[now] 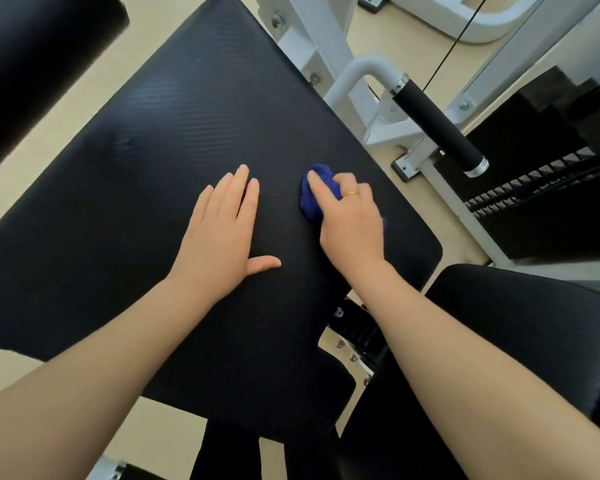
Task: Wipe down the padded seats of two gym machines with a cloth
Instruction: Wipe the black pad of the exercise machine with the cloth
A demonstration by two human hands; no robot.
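Seat pad [146, 140], black, broad bare stretch toward far edge | left hand [222, 230] flat on it, fingers straight | right hand [350, 223] curled round bunched blue cloth [314, 199] near pad's right edge | black-grip handle [437, 124] just beyond.

Single head-worn view, wide-angle, looking steeply down from close above the black padded seat [187, 168], which fills most of the frame. Beyond its far right edge: white machine frame [354, 74]. Cream floor [378, 22] beneath.
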